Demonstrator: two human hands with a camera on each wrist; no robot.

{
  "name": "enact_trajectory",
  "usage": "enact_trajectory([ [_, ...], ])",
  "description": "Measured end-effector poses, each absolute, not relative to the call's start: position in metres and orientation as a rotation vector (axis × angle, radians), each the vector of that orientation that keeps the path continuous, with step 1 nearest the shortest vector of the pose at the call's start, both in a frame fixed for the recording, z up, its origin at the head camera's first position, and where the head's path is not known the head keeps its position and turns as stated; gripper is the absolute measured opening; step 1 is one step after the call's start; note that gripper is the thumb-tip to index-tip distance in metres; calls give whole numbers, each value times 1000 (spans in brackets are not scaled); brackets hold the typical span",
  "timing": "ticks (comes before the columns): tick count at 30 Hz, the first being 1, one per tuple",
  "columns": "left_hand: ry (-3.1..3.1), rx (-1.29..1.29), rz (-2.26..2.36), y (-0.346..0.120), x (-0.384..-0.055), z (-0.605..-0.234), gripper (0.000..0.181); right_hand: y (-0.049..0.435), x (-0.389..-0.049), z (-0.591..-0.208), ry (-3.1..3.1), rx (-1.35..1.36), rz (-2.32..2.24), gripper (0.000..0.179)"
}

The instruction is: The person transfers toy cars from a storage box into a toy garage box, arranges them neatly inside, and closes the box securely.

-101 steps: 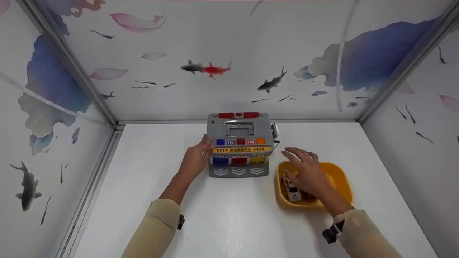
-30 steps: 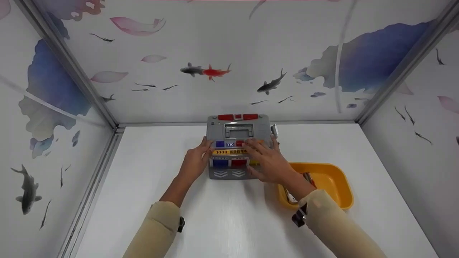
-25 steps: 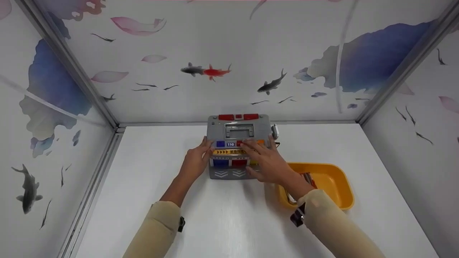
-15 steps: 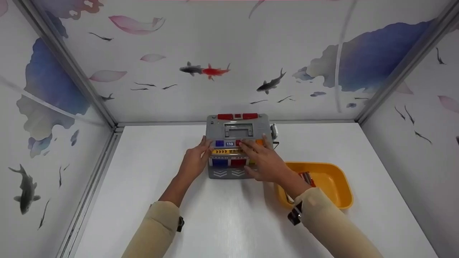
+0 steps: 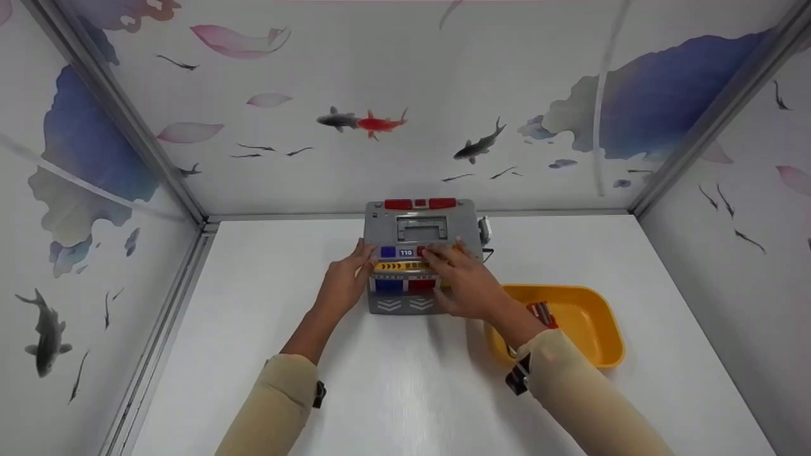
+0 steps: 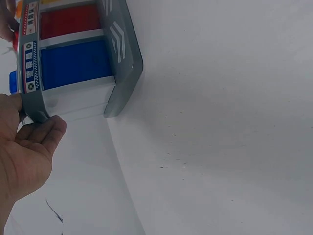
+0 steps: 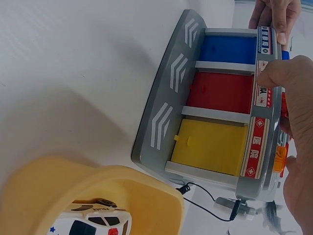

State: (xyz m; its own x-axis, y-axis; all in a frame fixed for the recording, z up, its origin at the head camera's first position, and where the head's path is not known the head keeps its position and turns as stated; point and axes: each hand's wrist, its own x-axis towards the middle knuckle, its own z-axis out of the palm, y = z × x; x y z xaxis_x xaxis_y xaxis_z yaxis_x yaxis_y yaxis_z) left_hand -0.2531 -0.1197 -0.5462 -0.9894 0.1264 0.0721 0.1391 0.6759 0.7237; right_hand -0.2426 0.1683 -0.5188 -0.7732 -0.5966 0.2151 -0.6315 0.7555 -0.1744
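A grey toy garage [image 5: 386, 229] with red lights and coloured buttons along its top stands at the back of the white table. In the right wrist view its blue door [image 7: 227, 49], red door [image 7: 222, 93] and yellow door [image 7: 210, 147] all look closed. My left hand [image 5: 342, 285] grips the garage's left edge between thumb and fingers. My right hand [image 5: 469, 285] lies over the right part of the top. One finger rests on the red button [image 5: 421, 251], while the thumb touches the sign strip above the doors. That hand covers the orange button and yellow door in the head view.
A yellow basin [image 5: 589, 329] stands close to the garage's right, partly under my right forearm. It holds a white toy police car [image 7: 93, 220] and a red toy [image 5: 542, 315]. A corded grey handset [image 5: 485, 229] hangs on the garage's right side. Printed walls enclose the table.
My right hand has moved left from above the basin onto the garage's buttons, and lately its outer fingers shifted slightly inward. My left hand keeps its grip, and the garage has stayed in place.
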Motion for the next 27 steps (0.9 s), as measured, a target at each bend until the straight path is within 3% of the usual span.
enact_trajectory([
  [27,-2859,-234,-1233,-120,-254,-545,51,168,-241,-518,-2818,982,319,75],
])
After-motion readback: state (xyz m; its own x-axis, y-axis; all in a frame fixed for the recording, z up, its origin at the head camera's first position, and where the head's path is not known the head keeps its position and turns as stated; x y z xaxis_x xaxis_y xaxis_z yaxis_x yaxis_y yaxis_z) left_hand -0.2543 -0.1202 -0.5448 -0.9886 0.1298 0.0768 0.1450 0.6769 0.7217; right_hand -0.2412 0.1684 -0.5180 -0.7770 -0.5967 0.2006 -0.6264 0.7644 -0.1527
